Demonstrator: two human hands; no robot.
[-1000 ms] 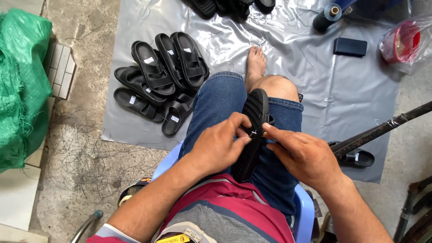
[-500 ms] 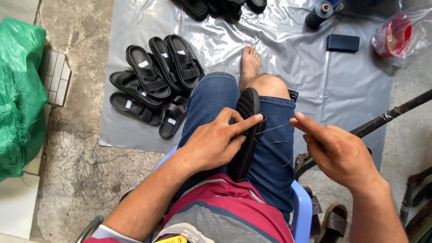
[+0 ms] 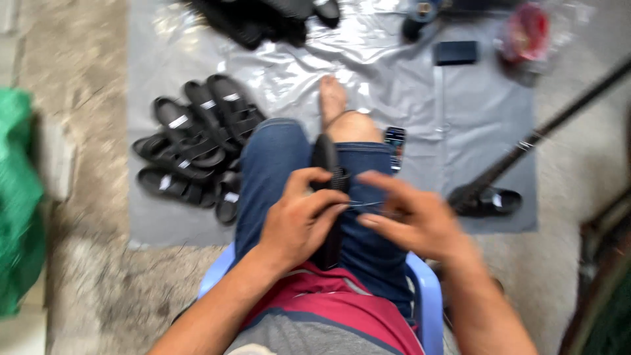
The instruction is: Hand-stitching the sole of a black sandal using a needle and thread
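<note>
On the lap: a black sandal (image 3: 326,190) is stood on edge between the thighs.
Left hand (image 3: 299,223): clamped round the sandal.
Right hand (image 3: 414,220): fingers pinched on a thread (image 3: 365,204), just beside the sandal.
Mat (image 3: 460,125): sandals (image 3: 197,148) are piled left.

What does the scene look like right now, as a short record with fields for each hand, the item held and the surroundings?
left hand: grips a black sandal standing on edge on the lap
right hand: beside the sandal, pinching a thin thread that runs to it
seat: blue plastic chair
floor: grey plastic sheet with a pile of black sandals at the left
image: motion-blurred
</note>
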